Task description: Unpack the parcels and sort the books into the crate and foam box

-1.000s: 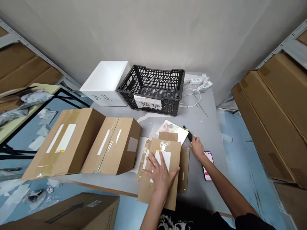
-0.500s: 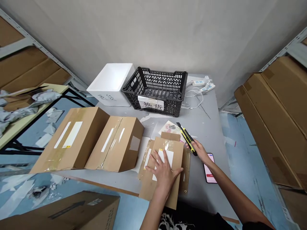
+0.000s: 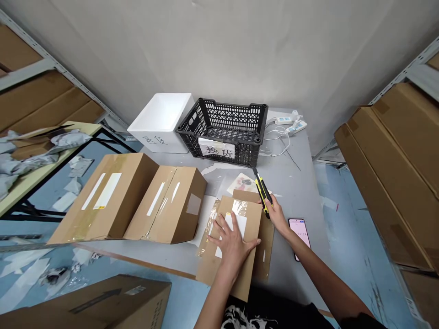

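Spread flat, my left hand (image 3: 233, 249) is fully open, palm down, fingers apart, pressing on a flat cardboard package (image 3: 242, 260) and gripping nothing. The fingertips rest beside a white label (image 3: 236, 225) under clear tape on the package's top face. My left forearm comes up from the bottom of the view, close to the package's near edge.

My right hand (image 3: 276, 215) is closed around the handle of a yellow-and-black utility knife (image 3: 263, 194), which stands tilted with its blade tip pointing away from me. The hand is just beside the package's far right corner, with the wrist bent and the right arm (image 3: 318, 278) reaching in from the lower right. A smartphone (image 3: 299, 238) lies on the grey table (image 3: 295, 194) just beyond that forearm, its screen lit.

The package sits on a second sheet of taped cardboard (image 3: 265, 246), near a printed sheet (image 3: 244, 183). Two taped cardboard boxes (image 3: 137, 201) lie to my left, and a black plastic crate (image 3: 222, 132) stands beyond.
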Demonstrator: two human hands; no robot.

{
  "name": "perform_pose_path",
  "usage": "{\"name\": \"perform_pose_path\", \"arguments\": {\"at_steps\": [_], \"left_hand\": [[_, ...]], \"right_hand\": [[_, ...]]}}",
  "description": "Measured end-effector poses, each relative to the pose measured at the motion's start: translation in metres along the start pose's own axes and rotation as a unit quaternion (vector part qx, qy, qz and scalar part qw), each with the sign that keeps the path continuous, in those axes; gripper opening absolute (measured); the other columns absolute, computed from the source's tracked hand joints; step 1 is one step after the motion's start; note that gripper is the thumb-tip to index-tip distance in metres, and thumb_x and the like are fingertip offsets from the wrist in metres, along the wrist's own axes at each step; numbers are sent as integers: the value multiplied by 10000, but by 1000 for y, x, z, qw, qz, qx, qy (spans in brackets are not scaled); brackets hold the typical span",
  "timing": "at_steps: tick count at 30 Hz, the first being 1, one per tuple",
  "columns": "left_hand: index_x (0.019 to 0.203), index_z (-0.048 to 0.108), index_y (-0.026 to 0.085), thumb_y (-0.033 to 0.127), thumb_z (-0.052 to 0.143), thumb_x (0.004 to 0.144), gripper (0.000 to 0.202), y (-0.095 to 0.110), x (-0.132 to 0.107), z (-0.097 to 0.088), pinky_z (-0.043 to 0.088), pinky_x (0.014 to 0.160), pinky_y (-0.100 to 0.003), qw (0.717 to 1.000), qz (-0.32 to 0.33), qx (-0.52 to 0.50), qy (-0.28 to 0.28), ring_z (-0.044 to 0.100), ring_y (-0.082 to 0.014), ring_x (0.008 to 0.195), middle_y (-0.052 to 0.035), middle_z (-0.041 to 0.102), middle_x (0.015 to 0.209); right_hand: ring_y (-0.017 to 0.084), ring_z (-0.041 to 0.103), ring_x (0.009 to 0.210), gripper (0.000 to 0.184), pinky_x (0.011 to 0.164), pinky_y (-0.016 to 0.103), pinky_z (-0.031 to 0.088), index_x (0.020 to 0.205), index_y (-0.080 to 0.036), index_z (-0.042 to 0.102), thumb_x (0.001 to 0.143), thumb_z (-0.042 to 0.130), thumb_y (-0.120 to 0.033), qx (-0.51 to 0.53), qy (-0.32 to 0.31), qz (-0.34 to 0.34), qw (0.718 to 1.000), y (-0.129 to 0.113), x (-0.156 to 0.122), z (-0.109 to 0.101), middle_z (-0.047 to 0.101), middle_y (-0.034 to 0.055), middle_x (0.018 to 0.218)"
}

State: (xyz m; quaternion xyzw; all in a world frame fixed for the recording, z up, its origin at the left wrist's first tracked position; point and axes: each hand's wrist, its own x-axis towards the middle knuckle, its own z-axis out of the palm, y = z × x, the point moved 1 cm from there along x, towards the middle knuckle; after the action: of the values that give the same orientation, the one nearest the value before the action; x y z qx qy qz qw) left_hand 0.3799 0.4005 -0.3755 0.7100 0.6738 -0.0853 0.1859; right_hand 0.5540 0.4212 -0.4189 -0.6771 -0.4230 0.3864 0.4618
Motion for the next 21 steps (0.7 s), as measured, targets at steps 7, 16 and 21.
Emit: {"name": "perform_pose_path", "arguments": {"at_steps": [7,16,21], "left_hand": [[1486,-7,186,660,674,531,1265,-12,1,-22,67,994,-715,995,10,-8,-95,-110,-464,1383,-251,-156,1521],[1487,89,151,686,676,467,1292,-15,3,-25,92,1065,-556,994,47,17,-98,28,-500,1374,-260,-21,1532],[1482,143,167,671,670,459,1256,-18,0,-24,148,1044,-551,996,68,16,-61,133,-486,1356,-238,97,1523]], "right_hand": [[203,662,860,360,779,318,491,1119,-215,480,923,331,-478,-16,-2,0,1000,-28,-38,-3,714,60,958],[205,673,838,381,752,314,504,1168,-223,481,927,340,-482,-28,-46,22,998,-36,-52,1,716,42,934],[202,671,887,418,824,340,501,1229,-214,445,930,352,-491,46,-61,32,997,-40,-51,-1,714,58,977]]}}
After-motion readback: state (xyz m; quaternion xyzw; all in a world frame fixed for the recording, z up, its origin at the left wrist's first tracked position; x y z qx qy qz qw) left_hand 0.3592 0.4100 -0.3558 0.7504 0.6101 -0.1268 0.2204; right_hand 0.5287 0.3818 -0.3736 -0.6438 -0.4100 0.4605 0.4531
